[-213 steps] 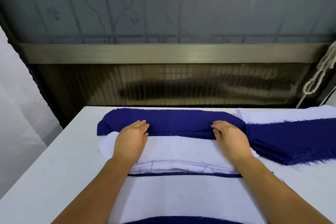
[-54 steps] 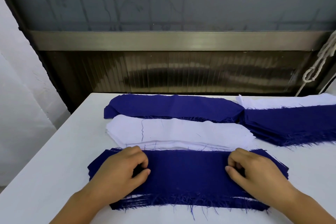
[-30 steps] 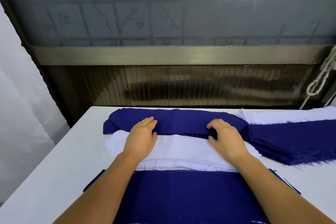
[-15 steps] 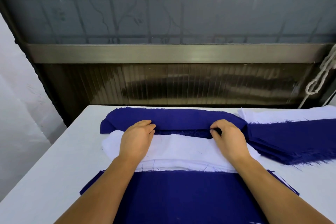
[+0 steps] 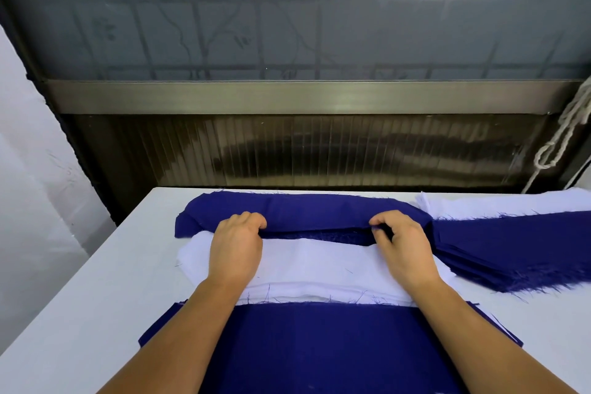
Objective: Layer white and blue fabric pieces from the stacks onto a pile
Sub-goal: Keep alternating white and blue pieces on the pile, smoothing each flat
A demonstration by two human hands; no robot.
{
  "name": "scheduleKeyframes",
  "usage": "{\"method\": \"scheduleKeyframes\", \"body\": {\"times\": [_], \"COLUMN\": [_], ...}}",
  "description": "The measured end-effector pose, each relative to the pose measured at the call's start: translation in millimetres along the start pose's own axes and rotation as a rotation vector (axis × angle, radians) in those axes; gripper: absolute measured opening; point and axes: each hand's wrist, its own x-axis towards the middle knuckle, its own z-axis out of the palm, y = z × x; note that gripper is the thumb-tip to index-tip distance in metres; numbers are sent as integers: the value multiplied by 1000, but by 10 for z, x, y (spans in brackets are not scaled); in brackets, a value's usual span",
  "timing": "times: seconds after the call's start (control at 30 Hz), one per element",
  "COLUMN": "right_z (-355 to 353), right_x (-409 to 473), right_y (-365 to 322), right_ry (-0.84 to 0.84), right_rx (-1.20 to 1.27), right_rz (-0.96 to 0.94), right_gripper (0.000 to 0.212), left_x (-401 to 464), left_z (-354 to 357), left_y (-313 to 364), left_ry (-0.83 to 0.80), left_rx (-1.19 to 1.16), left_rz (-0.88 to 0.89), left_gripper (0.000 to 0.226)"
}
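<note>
A stack of curved blue fabric pieces (image 5: 313, 211) lies at the far side of the white table (image 5: 96, 291). In front of it sits a stack of white pieces (image 5: 319, 262). Nearest me is the pile (image 5: 319, 345), with a blue piece on top. My left hand (image 5: 236, 246) and my right hand (image 5: 403, 246) reach over the white stack. Each pinches the near edge of the top blue piece of the far stack, with fingers curled, and that edge is lifted slightly.
More blue fabric (image 5: 511, 246) and white fabric (image 5: 499, 205) lie stacked at the right. A dark ribbed panel and a metal rail (image 5: 303, 96) close the table's far side. A white rope (image 5: 563, 137) hangs at the right. A white curtain (image 5: 28, 201) hangs at the left.
Both hands went from the near pile to the far blue stack. In the last half second their fingers curled and pinched the top blue piece's near edge.
</note>
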Motion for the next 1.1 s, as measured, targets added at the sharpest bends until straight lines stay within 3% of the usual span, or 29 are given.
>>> {"method": "scheduleKeyframes", "body": {"times": [0.1, 0.27, 0.37, 0.5, 0.7, 0.93, 1.0, 1.1], "right_z": [-24, -210, -384, -661, -1128, -1477, -1449, -1359], "right_x": [3, -44, -191, -508, -832, -803, -755, -690], "right_y": [-50, -181, -261, -292, -255, -323, -322, -328], "right_ry": [-5, 70, 12, -115, -412, -648, -625, -459], "right_rx": [-39, -94, -65, -27, 107, 205, 154, 50], "right_rz": [-36, -72, -73, -73, 23, 116, 114, 79], "right_gripper": [18, 18, 16, 21, 19, 20, 21, 18], "left_x": [4, -32, -135, -412, -734, -693, -637, -518], "left_z": [-2, -226, -475, -844, -1346, -1613, -1573, -1490], "left_y": [-16, -35, -48, -85, -243, -258, -239, -226], "left_ry": [-34, 74, 78, -105, -537, -607, -619, -502], "left_rx": [34, 46, 41, 49, -164, -380, -353, -176], "left_rz": [-3, 31, 128, 225, 171, 136, 114, 154], "left_gripper": [38, 21, 19, 12, 10, 8, 19, 27]}}
